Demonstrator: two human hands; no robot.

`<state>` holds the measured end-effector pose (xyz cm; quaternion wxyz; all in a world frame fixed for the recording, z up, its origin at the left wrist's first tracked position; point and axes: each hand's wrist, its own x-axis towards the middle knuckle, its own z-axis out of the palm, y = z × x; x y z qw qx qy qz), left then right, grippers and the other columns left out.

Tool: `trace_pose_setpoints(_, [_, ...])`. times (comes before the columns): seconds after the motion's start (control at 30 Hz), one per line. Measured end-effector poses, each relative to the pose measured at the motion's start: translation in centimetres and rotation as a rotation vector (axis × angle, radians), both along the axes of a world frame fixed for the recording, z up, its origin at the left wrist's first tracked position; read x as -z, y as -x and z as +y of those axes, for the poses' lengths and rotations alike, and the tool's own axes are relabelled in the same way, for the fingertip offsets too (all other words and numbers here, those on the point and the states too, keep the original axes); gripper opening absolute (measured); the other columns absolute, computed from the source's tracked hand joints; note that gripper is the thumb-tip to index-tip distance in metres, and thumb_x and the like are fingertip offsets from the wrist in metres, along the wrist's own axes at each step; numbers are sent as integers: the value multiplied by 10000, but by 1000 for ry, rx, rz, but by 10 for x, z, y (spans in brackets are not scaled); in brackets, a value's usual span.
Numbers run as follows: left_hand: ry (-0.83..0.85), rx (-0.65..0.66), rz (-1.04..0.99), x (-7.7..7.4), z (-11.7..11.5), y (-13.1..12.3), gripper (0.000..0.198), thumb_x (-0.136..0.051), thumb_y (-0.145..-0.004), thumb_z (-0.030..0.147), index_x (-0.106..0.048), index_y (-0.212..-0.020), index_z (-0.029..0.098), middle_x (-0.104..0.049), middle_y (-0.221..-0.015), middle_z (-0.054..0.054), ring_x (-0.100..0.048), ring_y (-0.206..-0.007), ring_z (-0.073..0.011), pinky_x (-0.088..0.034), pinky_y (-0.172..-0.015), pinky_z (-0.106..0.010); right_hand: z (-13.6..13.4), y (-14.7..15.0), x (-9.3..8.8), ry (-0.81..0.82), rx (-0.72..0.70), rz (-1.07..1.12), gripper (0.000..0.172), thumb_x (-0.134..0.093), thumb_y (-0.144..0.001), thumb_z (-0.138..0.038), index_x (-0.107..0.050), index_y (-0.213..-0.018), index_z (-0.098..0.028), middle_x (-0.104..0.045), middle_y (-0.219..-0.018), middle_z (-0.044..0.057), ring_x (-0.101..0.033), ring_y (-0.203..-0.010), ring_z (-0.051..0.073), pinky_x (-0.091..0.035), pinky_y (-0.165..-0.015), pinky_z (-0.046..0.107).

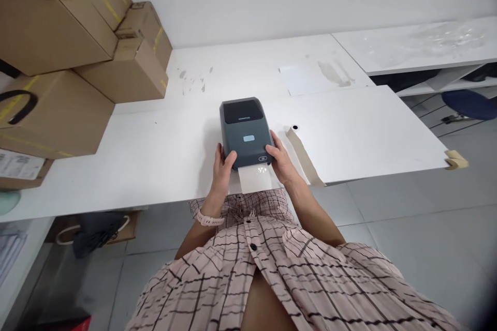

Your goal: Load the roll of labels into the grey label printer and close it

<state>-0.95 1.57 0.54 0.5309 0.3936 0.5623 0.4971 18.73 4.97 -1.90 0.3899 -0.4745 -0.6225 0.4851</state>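
A dark grey label printer (pixel 246 132) is on the white table near its front edge, with a light button on top. A strip of white label paper (pixel 254 179) sticks out of its front toward me. My left hand (pixel 223 168) grips the printer's left front corner, thumb on top. On the opposite corner my right hand (pixel 281 159) grips in the same way; the fingers of both hands are partly hidden along the sides. Just right of my right hand lies a partly unrolled paper roll (pixel 295 129), its tan strip (pixel 305 158) reaching the table edge.
Stacked cardboard boxes (pixel 93 36) with yellow tape fill the left end of the table (pixel 361 134). A flat white sheet (pixel 298 80) lies toward the back. Clear plastic wrap (pixel 446 39) covers part of the right-hand table. Below stands a blue stool (pixel 468 103).
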Motion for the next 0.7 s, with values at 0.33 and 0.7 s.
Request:
trace_pose_setpoints(0.33, [-156,-4,61,13,-2,-6,879,-617,-890,705,-373,-1613,269,-456,-1660,-109,-465,-1511,-343,-467,-1210,-449,-7,7,8,60,152,179,993,-501,-884,-780,-133,-1673,-302,-263,-1755,102,-304,-1605,323,-357,-1282,543])
trace_pose_setpoints(0.7, [4,-89,229,23,-49,10,577,-584,-887,749,-679,-1148,243,-725,-1104,-89,-689,-1036,-254,-574,-901,-391,-7,5,10,31,163,193,955,-496,-880,-759,-209,-1646,-266,-322,-1730,118,-307,-1603,308,-350,-1284,503])
